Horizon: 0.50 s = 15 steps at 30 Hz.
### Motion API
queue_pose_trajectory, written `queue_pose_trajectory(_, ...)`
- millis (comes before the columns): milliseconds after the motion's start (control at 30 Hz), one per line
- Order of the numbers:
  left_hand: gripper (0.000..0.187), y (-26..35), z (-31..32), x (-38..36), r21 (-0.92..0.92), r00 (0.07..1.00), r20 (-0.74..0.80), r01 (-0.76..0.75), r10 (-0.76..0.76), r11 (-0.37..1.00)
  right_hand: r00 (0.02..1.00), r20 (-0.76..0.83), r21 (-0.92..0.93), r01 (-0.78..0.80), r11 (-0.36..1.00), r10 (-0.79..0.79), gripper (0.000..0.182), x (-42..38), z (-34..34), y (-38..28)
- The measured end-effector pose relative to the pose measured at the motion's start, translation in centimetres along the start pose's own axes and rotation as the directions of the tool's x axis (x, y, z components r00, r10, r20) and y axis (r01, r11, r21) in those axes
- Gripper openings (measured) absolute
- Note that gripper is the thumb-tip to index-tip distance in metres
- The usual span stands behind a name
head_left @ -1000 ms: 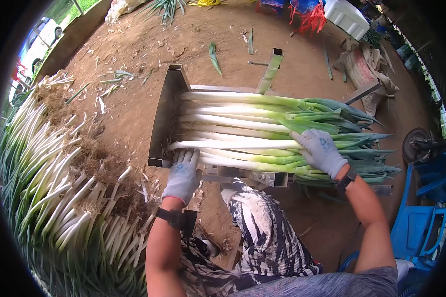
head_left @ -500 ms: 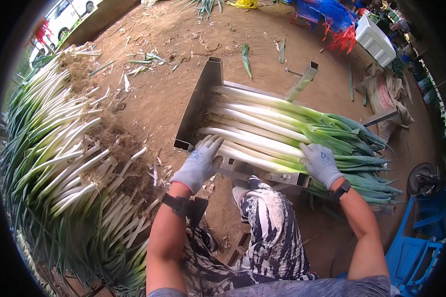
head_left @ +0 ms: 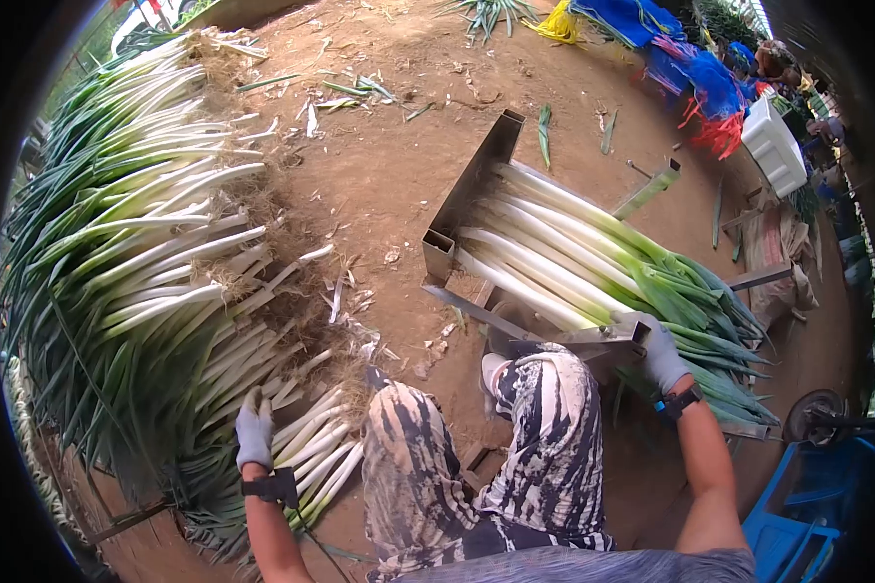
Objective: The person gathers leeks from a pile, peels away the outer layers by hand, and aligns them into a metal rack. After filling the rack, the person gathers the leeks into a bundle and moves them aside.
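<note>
Two gloved hands, left [head_left: 254, 428] on piled leeks [head_left: 165, 243], no legible writing.

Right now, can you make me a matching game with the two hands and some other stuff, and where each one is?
Things:
1. left hand
2. right hand
3. white box
4. blue chair

Places:
A. far up on the right, beside blue and red netting
B. on the loose green onions heaped on the dirt
C. at the bottom right corner
D. on the green onions stacked in the metal rack

Pairs: 1-B, 2-D, 3-A, 4-C
</note>
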State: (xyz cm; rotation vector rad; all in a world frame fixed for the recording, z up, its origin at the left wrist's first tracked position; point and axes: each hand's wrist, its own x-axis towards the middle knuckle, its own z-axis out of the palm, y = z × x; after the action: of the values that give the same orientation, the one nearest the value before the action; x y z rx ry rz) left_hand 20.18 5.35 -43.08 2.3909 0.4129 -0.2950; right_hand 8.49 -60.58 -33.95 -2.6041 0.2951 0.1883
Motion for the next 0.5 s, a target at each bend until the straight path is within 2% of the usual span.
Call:
queue_pose_trajectory(33,0.039,-4.7,1.3,-1.9,0.042,0.999,0.032,-0.014,0.012,0.999,0.998,0.063,0.042,-0.022,0.999,0.019,0.037,0.8,0.7,0.9)
queue_pose_trajectory(67,0.039,-8.5,3.3,-4.3,-0.061,0.998,0.023,0.059,-0.058,0.996,0.991,0.127,0.088,-0.061,0.994,0.049,0.037,1.4,1.3,1.5)
queue_pose_trajectory(100,0.040,-5.2,2.8,-7.5,-0.008,0.951,0.151,0.275,-0.271,0.961,0.980,0.181,0.111,-0.099,0.989,0.078,0.037,2.0,1.9,2.0)
queue_pose_trajectory(133,0.040,-11.9,6.1,-9.2,0.010,0.972,0.121,0.204,-0.204,0.979,0.968,0.227,0.141,-0.139,0.980,0.105,0.037,2.4,2.2,2.5)
queue_pose_trajectory(167,0.039,-12.5,7.6,-11.5,0.012,0.961,0.127,0.248,-0.248,0.969,0.953,0.272,0.145,-0.174,0.974,0.130,0.037,3.1,2.7,3.1)
queue_pose_trajectory(200,0.038,-12.8,9.3,-14.0,0.012,0.946,0.132,0.296,-0.295,0.955,0.941,0.302,0.149,-0.207,0.967,0.155,0.037,3.0,2.9,3.2)
queue_pose_trajectory(267,0.037,-13.0,11.7,-16.7,0.091,0.909,0.274,0.302,-0.315,0.949,0.917,0.350,0.159,-0.259,0.953,0.191,0.038,3.0,3.2,3.5)
queue_pose_trajectory(333,0.037,-12.2,13.3,-18.7,-0.024,0.916,0.262,0.323,-0.306,0.946,0.899,0.380,0.168,-0.300,0.939,0.219,0.038,3.3,3.2,3.8)
queue_pose_trajectory(400,0.037,-11.3,14.3,-19.0,-0.005,0.931,0.269,0.257,-0.246,0.966,0.882,0.404,0.163,-0.329,0.930,0.241,0.038,3.0,3.2,3.9)
queue_pose_trajectory(433,0.036,-10.3,14.3,-18.9,-0.016,0.915,0.286,0.300,-0.283,0.954,0.876,0.414,0.159,-0.339,0.927,0.249,0.039,3.3,3.1,4.1)
queue_pose_trajectory(500,0.036,-10.9,15.4,-18.5,-0.020,0.928,0.277,0.265,-0.249,0.964,0.865,0.433,0.155,-0.350,0.924,0.255,0.039,3.6,3.1,4.1)
